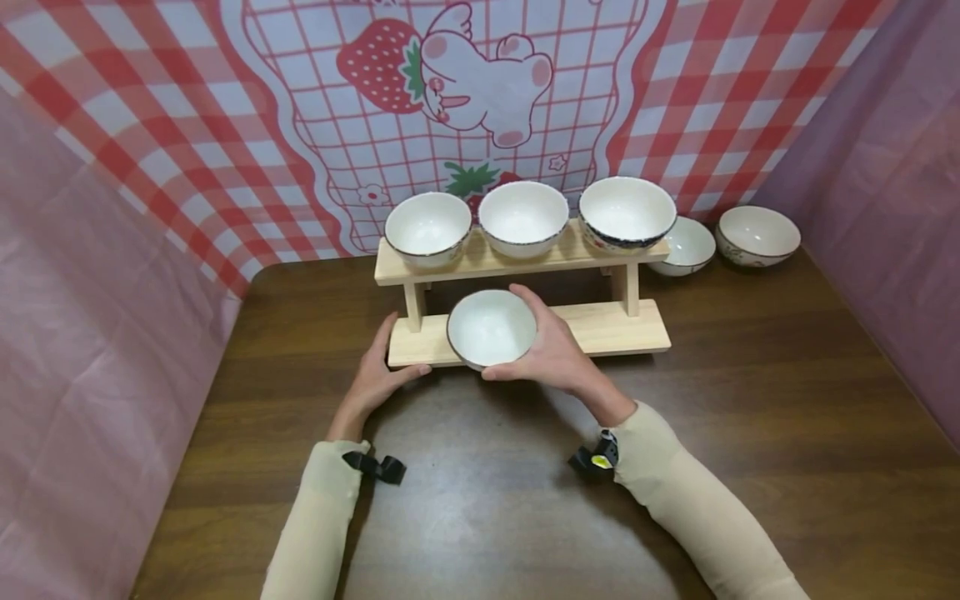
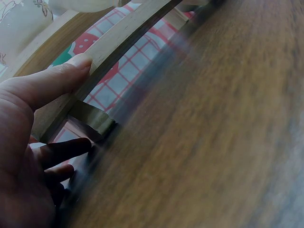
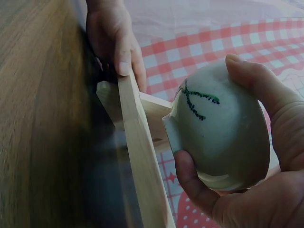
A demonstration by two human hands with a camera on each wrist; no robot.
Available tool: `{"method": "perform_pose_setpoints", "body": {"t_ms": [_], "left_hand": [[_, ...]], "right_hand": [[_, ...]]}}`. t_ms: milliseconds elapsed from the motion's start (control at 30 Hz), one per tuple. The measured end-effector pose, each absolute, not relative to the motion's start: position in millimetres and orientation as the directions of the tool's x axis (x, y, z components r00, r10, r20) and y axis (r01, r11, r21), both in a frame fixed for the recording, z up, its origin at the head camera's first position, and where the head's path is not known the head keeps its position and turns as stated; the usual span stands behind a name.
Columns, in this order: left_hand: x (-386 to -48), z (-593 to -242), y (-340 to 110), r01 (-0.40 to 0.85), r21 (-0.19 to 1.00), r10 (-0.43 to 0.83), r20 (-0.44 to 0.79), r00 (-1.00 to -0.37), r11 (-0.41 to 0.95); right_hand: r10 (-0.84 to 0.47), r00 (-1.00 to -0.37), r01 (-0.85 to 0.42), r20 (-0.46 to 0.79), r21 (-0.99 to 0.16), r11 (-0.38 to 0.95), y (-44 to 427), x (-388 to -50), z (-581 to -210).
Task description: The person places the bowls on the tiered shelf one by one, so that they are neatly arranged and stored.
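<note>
My right hand (image 1: 551, 350) holds a white bowl (image 1: 491, 327) by its side, between thumb and fingers, over the lower board of a two-tier wooden stand (image 1: 618, 327). In the right wrist view, the bowl (image 3: 223, 128) shows a green sprig pattern on its outside, and a gap separates its foot from the board (image 3: 140, 156). My left hand (image 1: 375, 375) grips the left end of the lower board. Its thumb (image 2: 61, 78) presses the front edge, while the other fingers reach round the end and below.
On the upper board stand a left bowl (image 1: 427, 225), a middle bowl (image 1: 523, 215) and a right bowl (image 1: 627, 210). Two more, a small bowl (image 1: 686, 246) and a larger bowl (image 1: 757, 235), sit on the brown table (image 1: 787, 375) at the back right. A checked cloth (image 1: 697, 100) hangs behind.
</note>
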State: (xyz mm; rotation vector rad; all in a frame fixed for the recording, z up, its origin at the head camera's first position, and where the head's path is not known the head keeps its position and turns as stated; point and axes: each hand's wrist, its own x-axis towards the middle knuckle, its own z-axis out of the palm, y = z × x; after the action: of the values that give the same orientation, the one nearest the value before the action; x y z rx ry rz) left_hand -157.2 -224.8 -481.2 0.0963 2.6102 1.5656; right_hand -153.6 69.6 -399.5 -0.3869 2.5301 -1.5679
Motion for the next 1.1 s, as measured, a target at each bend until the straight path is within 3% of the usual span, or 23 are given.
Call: {"method": "perform_pose_setpoints", "body": {"t_ms": [1100], "left_hand": [[-156.4,-475.8,-222.3,-0.020,0.904,0.104,-0.071,-0.992,0.428]], "right_hand": [[-0.311,-0.948,-0.201,0.066,-0.882,0.427,10.8,-172.2,-413.2]]}}
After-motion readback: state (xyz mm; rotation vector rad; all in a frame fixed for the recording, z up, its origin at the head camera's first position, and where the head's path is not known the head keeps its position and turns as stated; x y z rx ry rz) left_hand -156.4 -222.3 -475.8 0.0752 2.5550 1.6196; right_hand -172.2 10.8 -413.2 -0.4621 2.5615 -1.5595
